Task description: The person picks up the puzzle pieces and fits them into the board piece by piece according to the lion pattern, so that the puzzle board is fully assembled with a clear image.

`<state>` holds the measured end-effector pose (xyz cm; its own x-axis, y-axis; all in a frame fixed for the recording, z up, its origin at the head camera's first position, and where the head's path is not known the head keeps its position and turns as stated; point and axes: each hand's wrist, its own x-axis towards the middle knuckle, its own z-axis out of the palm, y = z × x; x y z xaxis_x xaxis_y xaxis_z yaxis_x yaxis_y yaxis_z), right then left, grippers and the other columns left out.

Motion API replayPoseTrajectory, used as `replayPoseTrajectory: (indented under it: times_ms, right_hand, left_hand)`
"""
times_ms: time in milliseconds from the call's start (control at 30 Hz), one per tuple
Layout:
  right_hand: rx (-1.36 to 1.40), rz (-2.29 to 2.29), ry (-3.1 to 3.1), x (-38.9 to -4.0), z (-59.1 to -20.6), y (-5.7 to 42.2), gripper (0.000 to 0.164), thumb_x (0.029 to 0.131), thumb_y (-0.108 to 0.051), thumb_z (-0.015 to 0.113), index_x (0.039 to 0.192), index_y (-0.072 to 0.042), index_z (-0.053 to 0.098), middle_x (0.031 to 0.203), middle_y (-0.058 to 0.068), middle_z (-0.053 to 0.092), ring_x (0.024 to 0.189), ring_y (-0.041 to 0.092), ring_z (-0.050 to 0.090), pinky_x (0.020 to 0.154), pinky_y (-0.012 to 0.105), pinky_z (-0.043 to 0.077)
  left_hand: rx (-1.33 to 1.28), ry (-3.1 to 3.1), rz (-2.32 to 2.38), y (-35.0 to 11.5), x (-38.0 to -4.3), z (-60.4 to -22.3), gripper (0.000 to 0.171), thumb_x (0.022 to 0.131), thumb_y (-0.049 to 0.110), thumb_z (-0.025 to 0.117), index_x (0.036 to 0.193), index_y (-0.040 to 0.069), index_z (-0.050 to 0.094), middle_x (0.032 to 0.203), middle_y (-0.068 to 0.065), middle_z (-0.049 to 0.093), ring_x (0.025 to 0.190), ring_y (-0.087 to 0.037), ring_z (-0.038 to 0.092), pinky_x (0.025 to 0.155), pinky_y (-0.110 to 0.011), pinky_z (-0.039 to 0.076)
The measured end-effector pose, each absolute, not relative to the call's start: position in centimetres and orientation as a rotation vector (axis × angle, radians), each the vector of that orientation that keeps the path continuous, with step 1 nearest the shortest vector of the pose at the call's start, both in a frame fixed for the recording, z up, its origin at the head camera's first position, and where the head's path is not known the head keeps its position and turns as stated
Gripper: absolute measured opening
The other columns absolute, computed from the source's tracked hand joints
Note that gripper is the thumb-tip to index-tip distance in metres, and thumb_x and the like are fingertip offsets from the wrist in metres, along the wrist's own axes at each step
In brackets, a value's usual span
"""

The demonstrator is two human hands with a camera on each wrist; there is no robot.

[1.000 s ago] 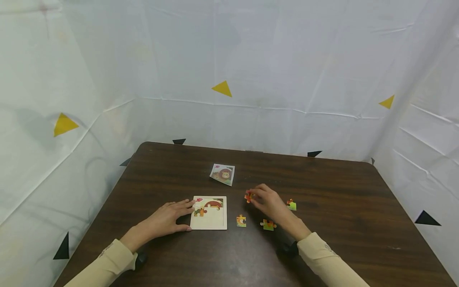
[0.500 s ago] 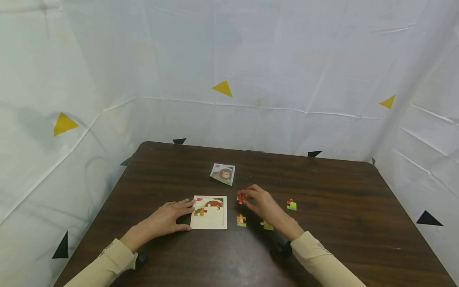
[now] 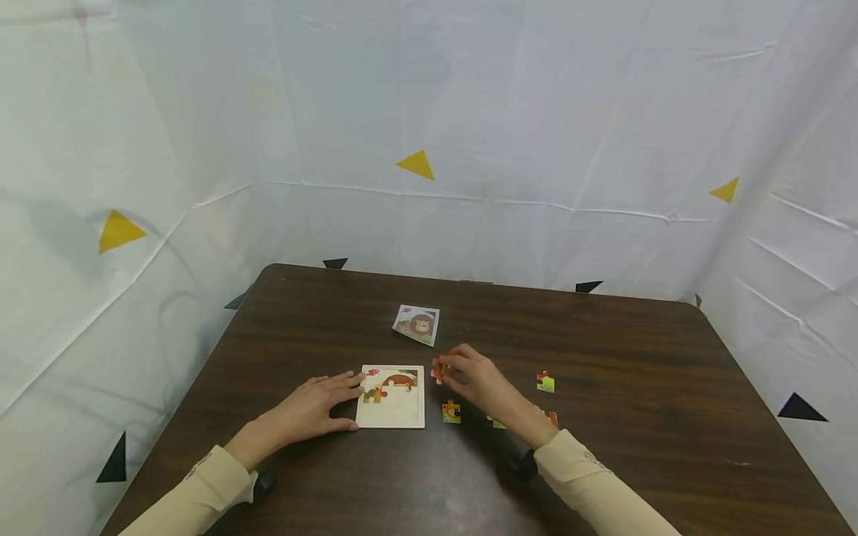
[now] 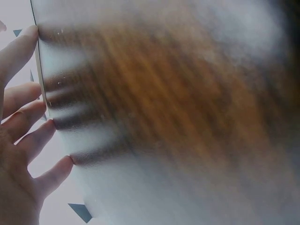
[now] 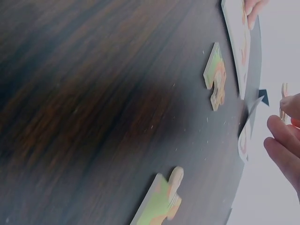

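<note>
Held piece: a red-and-orange puzzle piece [image 3: 439, 371], just right of the board and apart from it; probably light, stiff and hardly slippery, its knobs the likeliest part to chip.
Where to hold: best by opposite edges or a plain side, leaving the knobs free.
Right hand [image 3: 479, 380]: thumb and fingertips closed together in a pinch on that piece.
Board [image 3: 402, 412]: shallow and pale, flat on the desk [image 3: 670, 417], partly filled along the top and left.
Left hand [image 3: 311, 408]: fingers spread and nearly straight, touching the board's left side, gripping nothing.
Loose pieces: one [image 3: 451, 412] near the board's right edge, others farther right, some partly hidden by the right arm.
Picture sheet [image 3: 417, 325]: beyond the board, showing a lion.
Right wrist view only: loose pieces' thickness and the sheet's curl.
Head view only: the board's full layout.
</note>
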<state>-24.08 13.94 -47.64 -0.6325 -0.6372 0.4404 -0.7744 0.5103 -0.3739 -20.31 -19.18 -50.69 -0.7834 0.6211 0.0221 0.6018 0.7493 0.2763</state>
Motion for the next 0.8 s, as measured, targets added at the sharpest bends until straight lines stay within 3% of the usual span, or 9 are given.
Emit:
replayPoseTrajectory:
  times_ms: [800]
  right_hand:
    - [1.285,0.731,-2.583,-23.6,-47.4,10.9,0.029,0.083,-0.001,0.073,0.112,-0.003,0.069,0.11,0.009,0.059,0.087,0.015,0.064,0.071,0.02,0.055]
  left_hand:
    - [0.982,2.859,0.397,-19.2,-20.3,-50.5,0.067,0.086,0.051,0.067,0.137,0.009,0.055,0.15,-0.007,0.041,0.137,-0.031,0.039,0.102,-0.06,0.036]
